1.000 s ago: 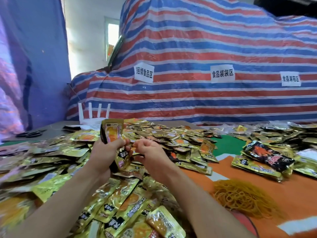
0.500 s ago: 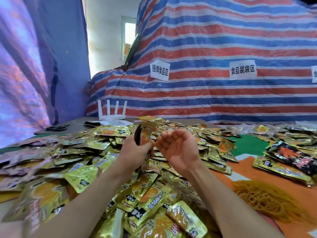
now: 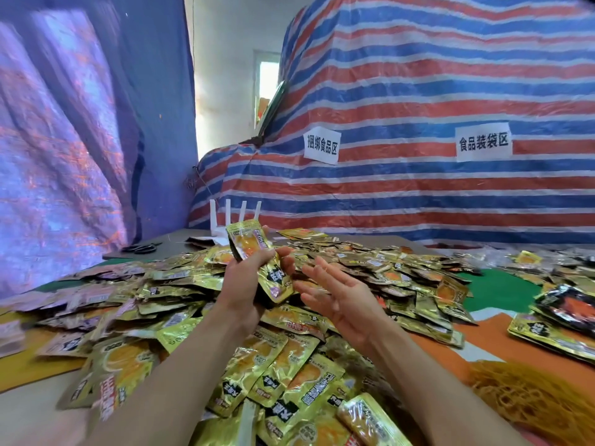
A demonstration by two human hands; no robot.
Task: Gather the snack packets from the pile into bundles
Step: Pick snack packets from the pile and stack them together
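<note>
Snack packets (image 3: 249, 243) sit as a small stack clamped in the left hand (image 3: 240, 284), just above the pile (image 3: 289, 358). Right hand (image 3: 341, 297) is open, empty, at its 3 o'clock. Slick foil plus a one-handed grip, so I reckon they could fan out and drop back in.

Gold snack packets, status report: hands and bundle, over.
Left hand grips a small stack of gold foil snack packets. Right hand open, empty, beside it. Nothing blocking; loose pile underneath.

A tilted stack (image 3: 249, 243) of perhaps several gold packets stands above the pile (image 3: 289, 358).
</note>
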